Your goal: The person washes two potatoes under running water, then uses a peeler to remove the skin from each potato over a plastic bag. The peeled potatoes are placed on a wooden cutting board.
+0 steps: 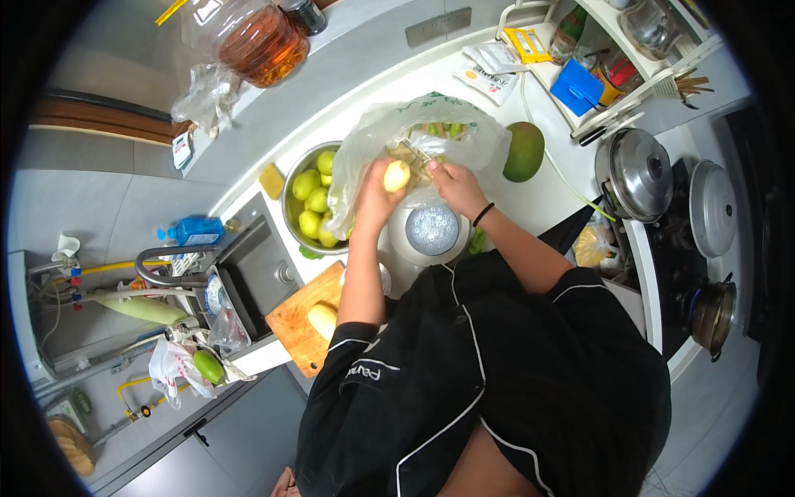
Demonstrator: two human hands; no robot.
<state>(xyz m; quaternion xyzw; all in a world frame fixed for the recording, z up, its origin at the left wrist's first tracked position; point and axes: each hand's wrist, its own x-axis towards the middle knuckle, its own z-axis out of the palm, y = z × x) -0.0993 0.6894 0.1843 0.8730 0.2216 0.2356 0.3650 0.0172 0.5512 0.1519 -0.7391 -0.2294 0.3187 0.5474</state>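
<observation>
My left hand (380,192) is closed around a pale peeled fruit (397,176) over the mouth of a large translucent plastic bag (366,136). Beside it my right hand (456,186), with a black band at the wrist, grips a metal peeler (417,151) whose head lies near the fruit. Pale and green peelings (453,130) show inside the bag. A steel bowl (285,211) of yellow-green fruits (307,185) stands left of the bag. Below the hands is a round white container with a speckled grey centre (433,230). A peeled fruit (322,319) lies on a wooden cutting board (295,314).
A green mango (523,151) lies right of the bag. The sink (248,273) and its tap (149,264) are at left, with a yellow sponge (271,181) near the bowl. Lidded pots (640,174) and a rack (546,74) stand at right.
</observation>
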